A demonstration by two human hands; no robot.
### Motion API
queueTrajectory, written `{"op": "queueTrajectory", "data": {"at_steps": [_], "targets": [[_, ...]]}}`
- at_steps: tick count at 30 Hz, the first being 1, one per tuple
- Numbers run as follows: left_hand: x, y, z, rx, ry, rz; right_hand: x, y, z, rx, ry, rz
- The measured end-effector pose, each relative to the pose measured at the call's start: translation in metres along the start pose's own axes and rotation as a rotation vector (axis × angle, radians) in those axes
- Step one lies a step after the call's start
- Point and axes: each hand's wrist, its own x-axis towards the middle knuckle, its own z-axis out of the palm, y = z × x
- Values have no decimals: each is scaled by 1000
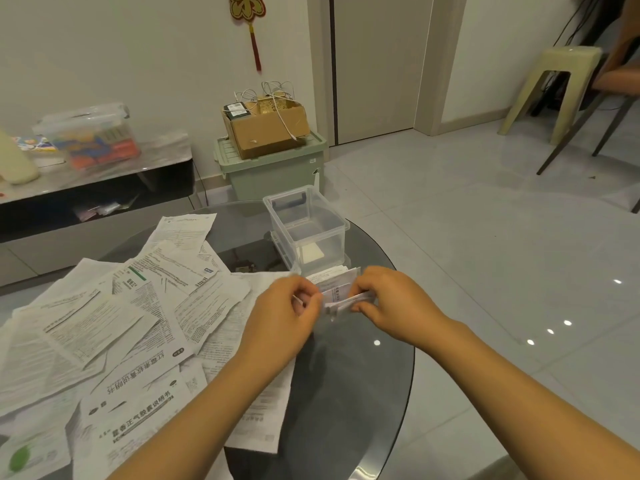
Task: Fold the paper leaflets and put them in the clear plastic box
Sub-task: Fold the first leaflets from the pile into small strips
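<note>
A small folded white leaflet (341, 299) is held above the round glass table (363, 393), just in front of the clear plastic box (308, 225). My left hand (282, 317) pinches its left end and my right hand (391, 303) pinches its right end. The box stands open near the table's far edge with one folded leaflet (311, 252) lying flat on its bottom. Several unfolded printed leaflets (114, 327) lie spread and overlapping over the left half of the table.
A green storage bin (273, 168) with a cardboard box (266, 128) on top stands on the floor behind the table. A low TV bench (93, 188) with a clear container is at the left. A beige stool (554, 88) and chair legs are at the far right.
</note>
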Motion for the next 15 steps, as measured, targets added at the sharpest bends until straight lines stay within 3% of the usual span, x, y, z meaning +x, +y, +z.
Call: {"op": "queueTrajectory", "data": {"at_steps": [2,7,11,15], "targets": [[6,-3,-1,87,25,42,4,1,0,-41,48,-23],[21,-7,13,178,-114,18,13,-1,7,-59,42,-78],[27,-9,15,76,-88,-40,20,-5,8,-6,15,-20],[25,-11,7,-35,-162,-58,20,-6,8,29,-26,11]]}}
